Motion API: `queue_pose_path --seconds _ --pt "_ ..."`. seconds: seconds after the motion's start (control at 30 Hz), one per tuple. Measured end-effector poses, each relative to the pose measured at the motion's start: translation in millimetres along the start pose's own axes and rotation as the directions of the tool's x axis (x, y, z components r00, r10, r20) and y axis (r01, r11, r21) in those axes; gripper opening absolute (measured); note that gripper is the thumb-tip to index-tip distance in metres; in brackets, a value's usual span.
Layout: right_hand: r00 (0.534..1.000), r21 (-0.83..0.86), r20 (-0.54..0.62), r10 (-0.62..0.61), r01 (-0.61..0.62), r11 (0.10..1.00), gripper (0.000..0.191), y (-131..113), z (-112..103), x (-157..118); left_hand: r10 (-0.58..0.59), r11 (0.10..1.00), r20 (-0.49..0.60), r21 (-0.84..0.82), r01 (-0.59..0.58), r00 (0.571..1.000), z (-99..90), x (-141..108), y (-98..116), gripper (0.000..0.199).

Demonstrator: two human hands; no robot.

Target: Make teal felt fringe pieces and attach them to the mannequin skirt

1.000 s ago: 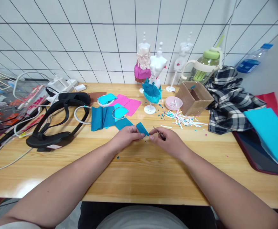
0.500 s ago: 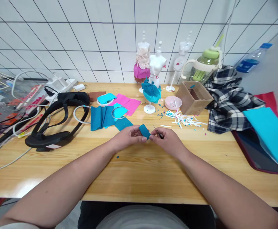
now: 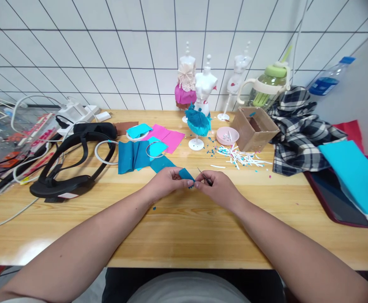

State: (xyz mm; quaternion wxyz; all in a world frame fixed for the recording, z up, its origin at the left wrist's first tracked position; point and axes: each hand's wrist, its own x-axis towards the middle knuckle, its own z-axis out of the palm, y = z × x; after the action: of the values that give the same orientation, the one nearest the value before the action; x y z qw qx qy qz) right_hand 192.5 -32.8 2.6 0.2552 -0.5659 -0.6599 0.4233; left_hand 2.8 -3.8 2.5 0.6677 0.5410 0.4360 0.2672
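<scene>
While left hand point(image 3: 167, 184) pinches teal strip point(image 3: 186, 174), right hand point(image 3: 220, 190) clasps small scissors point(image 3: 208, 181), apparently.

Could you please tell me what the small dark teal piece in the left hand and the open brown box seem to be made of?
Small dark teal piece: thin, matte sheet, perhaps crepe paper or fabric, given its dull, flat colour. Open brown box: probably matte cardboard, given its stiff, plain brown walls.

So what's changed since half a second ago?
The small teal piece has tilted, showing a narrower face; left hand and right hand have drawn slightly closer. The view slid slightly left. Nothing was let go: the right hand still holds its pointed tool. The mannequins stayed put.
</scene>
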Motion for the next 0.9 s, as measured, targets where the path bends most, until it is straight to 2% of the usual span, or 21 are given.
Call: queue_pose_path --seconds 0.17,0.3,0.37,0.47,0.67,0.9 --pt "0.999 0.013 -0.014 -0.031 0.031 0.999 0.019 1.1 0.7 -0.7 -0.011 1.0 -0.046 0.02 0.012 0.999 1.0 0.7 -2.7 0.024" --pt "0.995 0.132 -0.097 -0.034 0.047 0.99 0.027 4.0 3.0 -2.9 -0.034 0.978 -0.143 -0.209 0.003 0.989 -0.9 2.7 -4.8 0.024" --pt "0.999 0.166 -0.018 -0.029 0.032 0.986 0.026 4.4 5.4 -4.7 -0.063 0.947 -0.195 -0.32 -0.002 0.979 -3.2 3.8 -4.5 0.023" --pt "0.986 0.119 0.155 -0.059 0.041 0.992 0.023 2.3 9.6 -7.4 -0.086 0.911 -0.189 -0.412 0.001 0.978 -6.4 5.1 -3.5 0.021" --pt "0.97 0.045 0.226 -0.089 0.081 0.996 0.017 -1.0 14.6 -9.3 -0.074 0.926 -0.177 -0.377 0.001 0.981 -6.3 6.3 -4.6 0.021" --pt "0.971 0.044 0.219 -0.093 0.085 0.995 0.018 1.8 17.5 -8.4 -0.03 0.953 -0.145 -0.303 -0.015 0.989 -4.5 5.7 -6.1 0.021"
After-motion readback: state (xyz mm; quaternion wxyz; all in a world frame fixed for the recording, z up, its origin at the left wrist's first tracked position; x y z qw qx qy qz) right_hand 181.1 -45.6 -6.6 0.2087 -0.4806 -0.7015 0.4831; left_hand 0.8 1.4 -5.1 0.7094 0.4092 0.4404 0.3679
